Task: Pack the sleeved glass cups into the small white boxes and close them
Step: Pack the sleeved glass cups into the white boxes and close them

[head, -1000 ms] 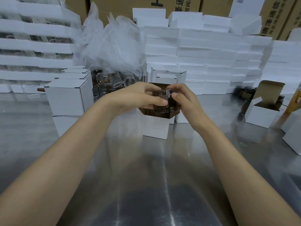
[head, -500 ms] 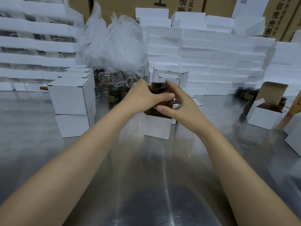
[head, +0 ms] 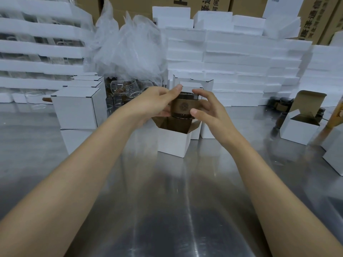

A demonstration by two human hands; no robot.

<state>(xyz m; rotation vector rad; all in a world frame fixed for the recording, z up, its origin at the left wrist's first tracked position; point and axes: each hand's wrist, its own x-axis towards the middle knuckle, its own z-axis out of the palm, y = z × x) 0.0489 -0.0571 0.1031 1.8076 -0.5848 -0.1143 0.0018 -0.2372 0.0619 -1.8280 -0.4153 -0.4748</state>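
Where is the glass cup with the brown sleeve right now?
In the head view the brown-sleeved glass cup sits mid-frame, held between the left hand and the right hand, just above the open small white cardboard box on the steel table.

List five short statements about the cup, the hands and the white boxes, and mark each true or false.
1. The left hand and the right hand both hold the sleeved glass cup. True.
2. The open white box just below the cup has its flaps spread open. True.
3. The cup sits down inside that box. False: it is held over the opening, in both hands.
4. Closed white boxes are stacked to the left of the hands. True.
5. The left hand lies flat on the table. False: its grip is on the cup, thumb on the rim.
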